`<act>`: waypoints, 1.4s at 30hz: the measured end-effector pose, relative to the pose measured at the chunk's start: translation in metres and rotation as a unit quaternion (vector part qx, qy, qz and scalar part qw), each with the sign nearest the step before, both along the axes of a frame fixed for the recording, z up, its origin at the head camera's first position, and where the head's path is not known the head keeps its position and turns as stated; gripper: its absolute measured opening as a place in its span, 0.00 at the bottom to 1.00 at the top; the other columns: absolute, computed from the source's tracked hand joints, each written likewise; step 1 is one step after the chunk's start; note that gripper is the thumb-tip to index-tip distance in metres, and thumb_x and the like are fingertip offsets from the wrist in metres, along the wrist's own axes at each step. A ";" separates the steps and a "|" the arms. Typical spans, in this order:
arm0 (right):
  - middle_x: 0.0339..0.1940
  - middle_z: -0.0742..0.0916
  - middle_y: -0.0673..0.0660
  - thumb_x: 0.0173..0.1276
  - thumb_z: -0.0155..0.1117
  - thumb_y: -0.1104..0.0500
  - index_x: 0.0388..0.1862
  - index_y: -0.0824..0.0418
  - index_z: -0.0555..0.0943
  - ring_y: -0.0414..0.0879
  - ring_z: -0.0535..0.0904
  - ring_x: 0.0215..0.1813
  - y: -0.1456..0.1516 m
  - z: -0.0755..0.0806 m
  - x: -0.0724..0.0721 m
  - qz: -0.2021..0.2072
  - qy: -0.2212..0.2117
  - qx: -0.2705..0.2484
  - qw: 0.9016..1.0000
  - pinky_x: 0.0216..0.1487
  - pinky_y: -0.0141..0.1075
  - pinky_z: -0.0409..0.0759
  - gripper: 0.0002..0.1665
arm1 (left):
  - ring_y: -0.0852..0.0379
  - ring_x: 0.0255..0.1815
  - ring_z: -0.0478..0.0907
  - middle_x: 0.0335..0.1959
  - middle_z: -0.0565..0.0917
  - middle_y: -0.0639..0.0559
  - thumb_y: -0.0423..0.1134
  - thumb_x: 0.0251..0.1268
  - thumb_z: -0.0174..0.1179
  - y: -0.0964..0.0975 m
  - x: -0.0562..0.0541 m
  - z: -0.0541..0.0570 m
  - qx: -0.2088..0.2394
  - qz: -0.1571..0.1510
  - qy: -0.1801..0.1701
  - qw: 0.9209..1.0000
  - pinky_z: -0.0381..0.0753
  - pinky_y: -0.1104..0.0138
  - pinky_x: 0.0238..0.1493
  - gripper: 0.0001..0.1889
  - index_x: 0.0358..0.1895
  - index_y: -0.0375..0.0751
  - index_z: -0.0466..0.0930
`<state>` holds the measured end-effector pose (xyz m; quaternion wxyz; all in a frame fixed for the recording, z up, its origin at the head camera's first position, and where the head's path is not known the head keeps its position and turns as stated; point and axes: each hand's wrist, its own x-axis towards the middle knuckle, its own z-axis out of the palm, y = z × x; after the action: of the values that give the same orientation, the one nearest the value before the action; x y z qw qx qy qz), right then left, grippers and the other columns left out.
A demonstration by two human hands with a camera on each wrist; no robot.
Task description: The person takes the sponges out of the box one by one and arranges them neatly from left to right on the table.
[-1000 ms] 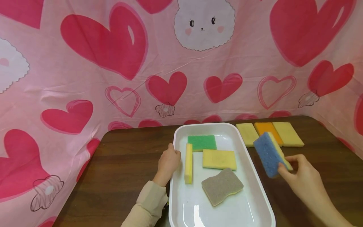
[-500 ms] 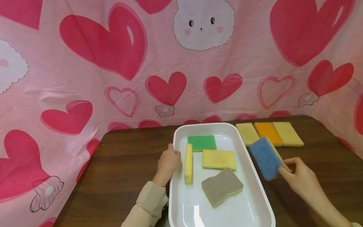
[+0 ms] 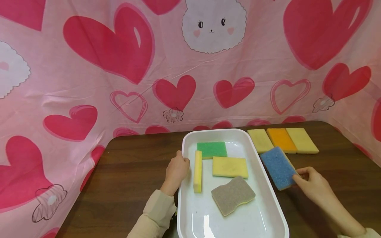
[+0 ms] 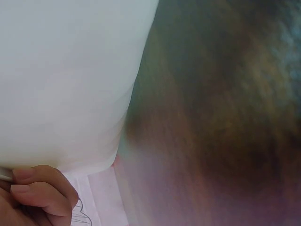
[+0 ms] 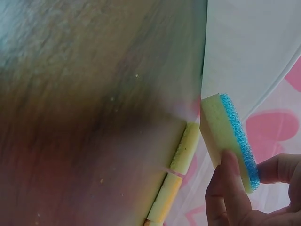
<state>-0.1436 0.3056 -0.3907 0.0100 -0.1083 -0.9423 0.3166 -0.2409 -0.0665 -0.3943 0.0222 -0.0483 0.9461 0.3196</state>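
Note:
A sponge with a blue scouring side (image 3: 278, 168) is pinched at its near right end by my right hand (image 3: 317, 186). It is held tilted, above the table just beyond the tray's right side. In the right wrist view, thumb and fingers press the two faces of this sponge (image 5: 226, 141), pale yellow and blue. My left hand (image 3: 177, 170) grips the left rim of the white tray (image 3: 250, 224); the left wrist view shows its fingers (image 4: 44, 193) curled at the edge. Inside the tray lie a green sponge (image 3: 212, 149), a yellow sponge (image 3: 230, 167) and a grey scouring sponge (image 3: 233, 195). A narrow yellow sponge (image 3: 197, 172) stands on edge.
Behind the blue sponge, a pale yellow sponge (image 3: 260, 140), an orange sponge (image 3: 281, 140) and another pale yellow sponge (image 3: 302, 140) lie in a row on the dark wooden table (image 3: 128, 172). A pink heart-print cloth (image 3: 178, 62) hangs behind and at the sides.
My right hand has brought the blue sponge slightly left and lower, turning its blue face more toward the head camera. My left hand and the tray stay where they were.

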 end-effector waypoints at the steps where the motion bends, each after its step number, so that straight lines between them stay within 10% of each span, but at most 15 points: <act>1: 0.36 0.84 0.70 0.67 0.49 0.56 0.51 0.80 0.69 0.39 0.75 0.31 0.000 -0.001 -0.001 0.000 -0.002 -0.002 1.000 0.30 0.30 0.68 0.26 | 0.47 0.30 0.79 0.38 0.82 0.34 0.39 0.66 0.46 0.000 0.000 0.000 0.000 0.000 -0.001 1.000 0.79 0.55 0.33 0.18 0.53 0.30 0.67; 27: 0.34 0.83 0.71 0.68 0.46 0.60 0.50 0.86 0.65 0.32 0.79 0.25 -0.003 -0.011 -0.013 0.004 -0.058 -0.082 0.995 0.29 0.24 0.74 0.25 | 0.47 0.32 0.79 0.41 0.82 0.34 0.39 0.67 0.46 -0.003 0.000 -0.002 0.003 0.002 -0.015 1.000 0.81 0.54 0.35 0.20 0.57 0.30 0.65; 42: 0.31 0.85 0.66 0.67 0.47 0.56 0.45 0.83 0.72 0.41 0.80 0.29 0.006 -0.015 -0.018 0.027 -0.096 -0.017 0.995 0.34 0.35 0.73 0.26 | 0.47 0.31 0.79 0.40 0.82 0.34 0.39 0.67 0.46 -0.003 0.000 -0.002 0.001 0.002 -0.009 1.000 0.80 0.54 0.34 0.19 0.55 0.30 0.66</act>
<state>-0.1611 0.3121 -0.4057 -0.0908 -0.1131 -0.9360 0.3206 -0.2414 -0.0692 -0.3966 0.0298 -0.0533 0.9453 0.3206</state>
